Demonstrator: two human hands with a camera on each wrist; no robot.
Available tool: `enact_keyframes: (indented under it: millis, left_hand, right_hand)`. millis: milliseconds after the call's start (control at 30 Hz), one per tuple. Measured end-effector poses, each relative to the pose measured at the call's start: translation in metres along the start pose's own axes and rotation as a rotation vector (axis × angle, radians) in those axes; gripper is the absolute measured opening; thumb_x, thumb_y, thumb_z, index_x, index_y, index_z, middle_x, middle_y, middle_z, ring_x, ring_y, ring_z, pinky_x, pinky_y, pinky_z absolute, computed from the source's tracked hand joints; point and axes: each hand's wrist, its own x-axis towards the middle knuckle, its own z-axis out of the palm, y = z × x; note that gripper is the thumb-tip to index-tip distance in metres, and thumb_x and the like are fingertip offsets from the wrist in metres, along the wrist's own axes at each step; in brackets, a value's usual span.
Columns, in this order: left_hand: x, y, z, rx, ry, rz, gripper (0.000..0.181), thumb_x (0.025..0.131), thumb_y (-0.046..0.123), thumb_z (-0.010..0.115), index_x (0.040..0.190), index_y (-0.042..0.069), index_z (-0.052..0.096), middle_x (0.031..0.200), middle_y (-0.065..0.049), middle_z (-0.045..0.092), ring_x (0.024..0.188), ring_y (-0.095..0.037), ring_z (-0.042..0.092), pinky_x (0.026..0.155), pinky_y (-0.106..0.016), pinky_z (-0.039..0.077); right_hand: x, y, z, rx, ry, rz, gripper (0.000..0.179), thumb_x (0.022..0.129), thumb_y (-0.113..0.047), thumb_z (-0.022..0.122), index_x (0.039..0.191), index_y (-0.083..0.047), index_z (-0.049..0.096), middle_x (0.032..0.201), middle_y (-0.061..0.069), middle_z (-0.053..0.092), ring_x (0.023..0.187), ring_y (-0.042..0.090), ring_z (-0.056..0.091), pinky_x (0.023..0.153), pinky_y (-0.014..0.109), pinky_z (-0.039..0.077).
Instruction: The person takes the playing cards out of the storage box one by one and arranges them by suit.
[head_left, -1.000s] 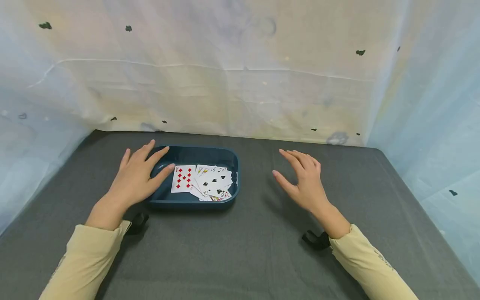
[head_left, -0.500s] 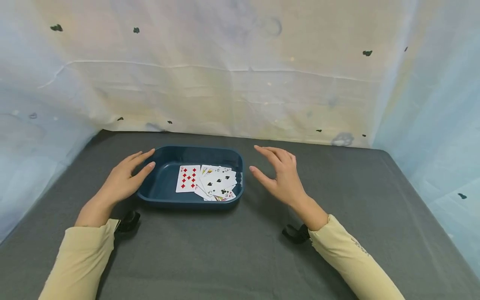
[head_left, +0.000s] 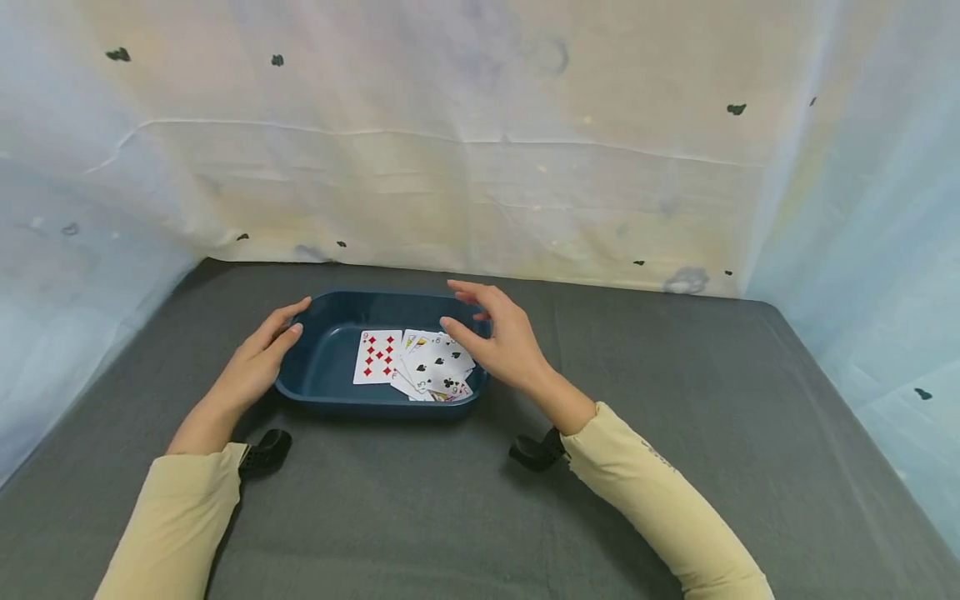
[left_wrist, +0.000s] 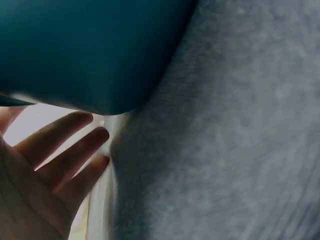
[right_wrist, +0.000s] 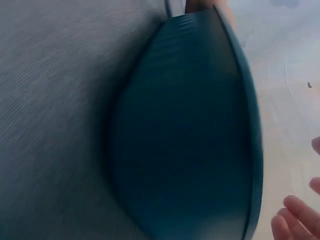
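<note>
- Our tray [head_left: 375, 407] sits on the grey table [head_left: 420, 500], around 8 o'clock from the middle of the head view, flat and upright.
- Our left hand [head_left: 251, 367] is at the tray's 9 o'clock end, fingers pretty straight, not wrapped round anything. Thumb and index are right by the rim; honestly we can't tell if they touch.
- Our right hand [head_left: 498, 337] hangs over the 3 o'clock end, thumb and fingers spread, nothing in it.
- Inside, the diamond card [head_left: 377, 358] lies near the centre and the messy card pile [head_left: 442, 362] sits toward 4 o'clock, partly on that card's edge or just touching it, hard to say.
- We'd call the step in hand getting both hands set at the ends. Best to bring the right palm out past the 3 o'clock rim so the thumb clears the cards.
- Then match heights and press evenly from 9 and 3. Lopsided pressure could skid the tray, and any tilt would probably send those loose cards sliding.
</note>
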Motion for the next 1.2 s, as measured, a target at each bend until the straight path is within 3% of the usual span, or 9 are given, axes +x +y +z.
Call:
enact_keyframes:
  millis: [267,433,700,900,1033,1200]
  left_hand:
    - [-0.002,-0.005,0.005,-0.113,0.05,0.019,0.053,0.105,0.038,0.031,0.155,0.021,0.02,0.161,-0.015,0.008,0.144,-0.046,0.009,0.107,-0.071,0.013]
    - [-0.003,-0.006,0.01,-0.18,0.078,0.018,0.053,0.105,0.037,0.032,0.154,0.018,0.022,0.161,-0.015,0.009,0.144,-0.044,0.009,0.11,-0.068,0.011]
    - [-0.005,-0.006,0.011,-0.184,0.08,0.027,0.052,0.105,0.036,0.033,0.154,0.018,0.023,0.16,-0.017,0.01,0.143,-0.046,0.01,0.108,-0.07,0.012]
    - [-0.002,-0.003,0.011,-0.21,0.067,0.046,0.053,0.105,0.037,0.032,0.154,0.018,0.022,0.16,-0.016,0.008,0.144,-0.044,0.008,0.109,-0.068,0.011]
    - [0.0,-0.003,0.013,-0.22,0.067,0.042,0.053,0.105,0.037,0.032,0.154,0.018,0.023,0.161,-0.016,0.008,0.144,-0.044,0.008,0.11,-0.068,0.01]
    - [0.0,-0.004,0.015,-0.224,0.07,0.042,0.053,0.105,0.038,0.032,0.154,0.018,0.023,0.161,-0.016,0.009,0.144,-0.044,0.009,0.11,-0.068,0.01]
  right_hand:
    - [0.022,-0.01,0.018,0.146,-0.151,0.298,0.046,0.091,-0.026,0.066,0.135,-0.017,0.055,0.129,0.01,0.059,0.118,0.021,0.057,0.095,0.038,0.049]
    - [0.028,-0.01,0.026,0.184,-0.248,0.409,0.044,0.092,-0.026,0.065,0.133,-0.014,0.057,0.13,0.012,0.059,0.118,0.023,0.057,0.096,0.038,0.049]
    - [0.027,0.001,0.031,0.181,-0.346,0.361,0.035,0.097,-0.015,0.057,0.13,-0.006,0.059,0.126,0.013,0.062,0.112,0.023,0.061,0.092,0.032,0.05]
    - [0.029,0.004,0.03,0.149,-0.412,0.359,0.04,0.09,-0.014,0.066,0.129,-0.008,0.06,0.13,0.009,0.06,0.12,0.023,0.056,0.1,0.038,0.045]
    - [0.033,0.005,0.032,0.038,-0.539,0.367,0.047,0.085,-0.016,0.072,0.13,-0.014,0.06,0.134,0.007,0.058,0.126,0.023,0.05,0.104,0.04,0.042]
    - [0.034,0.005,0.037,-0.176,-0.671,0.328,0.056,0.081,-0.016,0.077,0.134,-0.019,0.058,0.137,0.008,0.053,0.126,0.024,0.047,0.102,0.04,0.042]
